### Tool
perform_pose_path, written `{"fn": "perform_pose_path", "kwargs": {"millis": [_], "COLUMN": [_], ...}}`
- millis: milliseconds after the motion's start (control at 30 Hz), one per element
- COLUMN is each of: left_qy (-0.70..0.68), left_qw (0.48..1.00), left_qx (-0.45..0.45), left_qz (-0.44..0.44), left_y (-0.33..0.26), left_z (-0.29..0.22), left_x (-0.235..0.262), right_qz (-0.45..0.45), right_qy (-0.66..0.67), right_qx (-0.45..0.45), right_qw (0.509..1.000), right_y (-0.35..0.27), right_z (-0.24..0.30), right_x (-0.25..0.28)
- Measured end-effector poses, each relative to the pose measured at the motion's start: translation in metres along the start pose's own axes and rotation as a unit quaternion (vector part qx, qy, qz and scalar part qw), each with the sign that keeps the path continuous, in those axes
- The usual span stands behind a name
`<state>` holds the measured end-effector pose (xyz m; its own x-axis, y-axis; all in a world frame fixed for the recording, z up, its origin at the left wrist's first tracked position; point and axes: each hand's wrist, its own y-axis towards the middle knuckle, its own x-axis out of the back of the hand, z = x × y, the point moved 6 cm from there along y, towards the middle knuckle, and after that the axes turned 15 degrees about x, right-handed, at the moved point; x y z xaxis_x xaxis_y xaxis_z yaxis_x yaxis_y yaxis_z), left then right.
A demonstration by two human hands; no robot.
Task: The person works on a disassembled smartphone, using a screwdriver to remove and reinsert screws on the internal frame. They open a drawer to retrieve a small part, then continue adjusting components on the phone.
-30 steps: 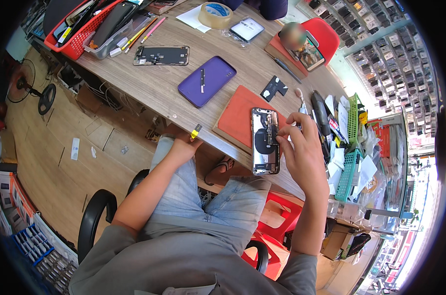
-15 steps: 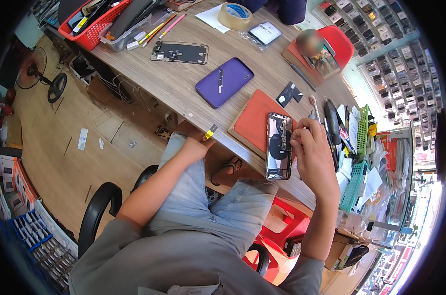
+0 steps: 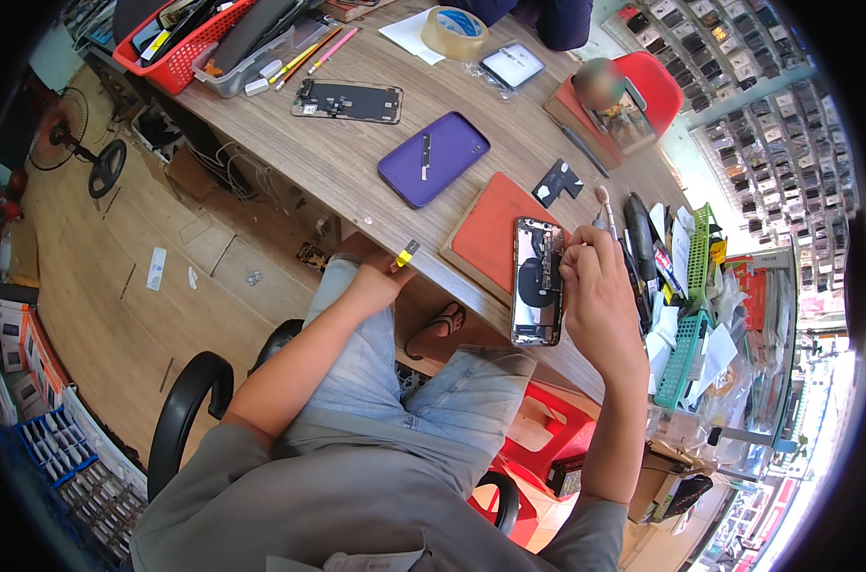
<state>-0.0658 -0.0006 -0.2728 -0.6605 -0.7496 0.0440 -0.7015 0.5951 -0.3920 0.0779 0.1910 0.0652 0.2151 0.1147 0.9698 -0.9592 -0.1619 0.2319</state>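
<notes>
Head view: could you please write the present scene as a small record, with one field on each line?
Left hand: holds a yellow-and-black piece near the table edge
Right hand: at the right edge of an opened phone; exact grip unclear
Phone state: inner parts exposed, facing up
Beneath the phone in view: part of a red book
Purple case: on the table, thin strip lying on it

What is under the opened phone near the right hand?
Left of the opened phone, a flat orange object shows, with the edge of the wooden table farther down. What lies directly beneath the phone is covered, so any contact there is hidden too.
</notes>
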Motion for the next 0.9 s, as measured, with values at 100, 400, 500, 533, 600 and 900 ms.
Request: {"fn": "perform_pose_path", "kwargs": {"millis": [100,400,500,533,600,900], "left_qy": [-0.026,-0.022,-0.052,-0.040,-0.016,-0.023], "left_qw": [0.999,0.996,0.996,0.998,0.999,1.000], "left_qx": [-0.028,-0.082,-0.063,-0.051,-0.027,-0.018], "left_qz": [0.008,-0.028,-0.026,-0.022,-0.014,-0.007], "left_y": [-0.010,-0.004,-0.006,-0.005,-0.002,-0.004], "left_z": [-0.018,-0.010,-0.011,-0.009,-0.008,-0.009], "left_x": [-0.002,0.000,-0.001,-0.001,0.000,-0.001], "right_qz": [-0.003,-0.066,-0.070,-0.064,-0.051,0.008], "right_qy": [-0.007,0.057,0.016,0.009,-0.004,-0.110], "right_qx": [-0.013,-0.053,-0.013,-0.002,0.018,0.082], "right_qw": [1.000,0.995,0.997,0.998,0.999,0.991], "right_y": [-0.001,-0.006,-0.009,-0.010,-0.010,0.007], "right_z": [-0.001,-0.009,-0.005,-0.003,0.001,0.015], "right_x": [-0.001,0.009,0.012,0.014,0.017,0.011]}}
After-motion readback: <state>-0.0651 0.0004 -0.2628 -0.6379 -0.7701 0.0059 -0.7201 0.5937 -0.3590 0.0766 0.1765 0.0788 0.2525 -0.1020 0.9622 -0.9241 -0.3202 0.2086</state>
